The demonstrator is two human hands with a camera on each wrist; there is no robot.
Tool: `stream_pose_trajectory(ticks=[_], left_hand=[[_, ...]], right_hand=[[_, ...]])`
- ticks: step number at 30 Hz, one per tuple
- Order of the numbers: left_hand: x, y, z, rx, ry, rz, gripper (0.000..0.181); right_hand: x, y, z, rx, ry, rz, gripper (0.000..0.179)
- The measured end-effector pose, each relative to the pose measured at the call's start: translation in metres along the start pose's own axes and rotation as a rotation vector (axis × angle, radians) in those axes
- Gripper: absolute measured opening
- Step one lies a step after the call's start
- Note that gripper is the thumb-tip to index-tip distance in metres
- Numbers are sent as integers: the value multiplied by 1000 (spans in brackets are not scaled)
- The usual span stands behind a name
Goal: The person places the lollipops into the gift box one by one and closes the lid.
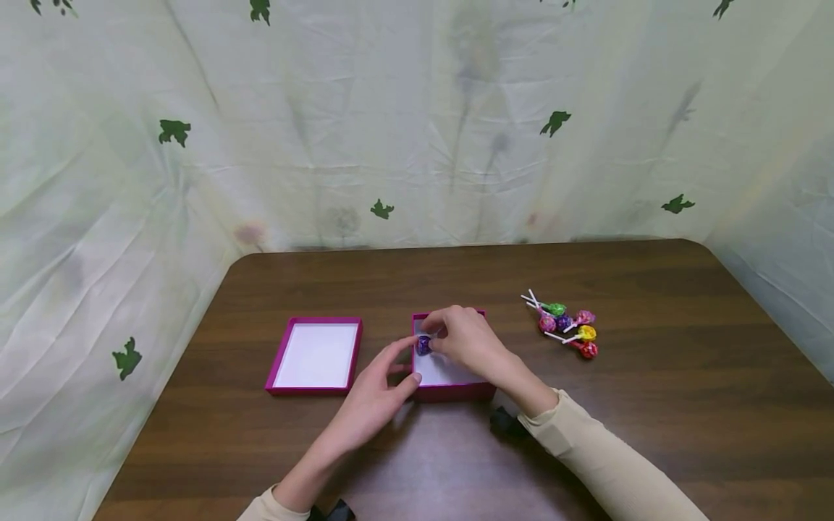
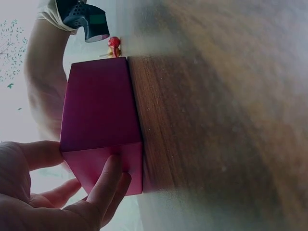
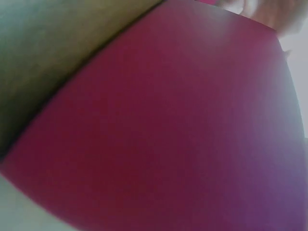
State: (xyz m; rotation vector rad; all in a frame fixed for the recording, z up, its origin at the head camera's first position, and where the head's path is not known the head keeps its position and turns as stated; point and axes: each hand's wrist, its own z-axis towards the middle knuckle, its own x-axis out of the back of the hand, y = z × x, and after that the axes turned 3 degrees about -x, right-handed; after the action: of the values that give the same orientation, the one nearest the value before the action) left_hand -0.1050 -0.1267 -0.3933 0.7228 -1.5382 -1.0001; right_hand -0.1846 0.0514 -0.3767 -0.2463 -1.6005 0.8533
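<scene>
A magenta box (image 1: 454, 391) with a white inside stands in front of me on the table. Over it, my right hand (image 1: 464, 340) pinches a lollipop (image 1: 424, 345) with a dark purple wrapper at the left inner edge; its stick is hidden. My left hand (image 1: 373, 396) rests against the box's left side. In the left wrist view, its thumb touches the top corner of the box (image 2: 98, 106) and nearly straight fingers press the side face. The right wrist view is filled mostly by a blurred magenta box wall (image 3: 168, 125).
Left of the box lies a matching magenta lid (image 1: 356, 354), white inside facing up. To the right is a loose pile of several lollipops, with green (image 1: 557, 309), yellow (image 1: 587, 333) and red (image 1: 589, 350) wrappers among them. A pale curtain (image 1: 417, 130) hangs behind the brown table (image 1: 684, 376).
</scene>
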Motion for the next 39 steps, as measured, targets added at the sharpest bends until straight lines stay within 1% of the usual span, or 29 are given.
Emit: stream_pose_trajectory(ticks=[5,8,11,15,19,23,30,39], left_hand=[[0,0,0,-10,8,13,53],[1,0,1,-13,10,13,53],[1,0,0,-21,7,14,53],[1,1,0,-16,-2,17,54],[1,1,1,1,-9,25,54],[0,2,0,14,-6,34,54],[0,1,0,1,6,33,53],[-1,1,0,9,-1,37,54]], right_hand=[[9,-3,-5,26,11,4,22],[15,-4,-11,55,17,17,22],[21,-3,-19,110,31,25,22],[30,0,-30,188,44,43,23],[41,5,-42,233,56,64,22],[51,10,-53,240,66,74,23],[59,22,-71,222,19,91,26],[72,39,-88,227,30,99,31]])
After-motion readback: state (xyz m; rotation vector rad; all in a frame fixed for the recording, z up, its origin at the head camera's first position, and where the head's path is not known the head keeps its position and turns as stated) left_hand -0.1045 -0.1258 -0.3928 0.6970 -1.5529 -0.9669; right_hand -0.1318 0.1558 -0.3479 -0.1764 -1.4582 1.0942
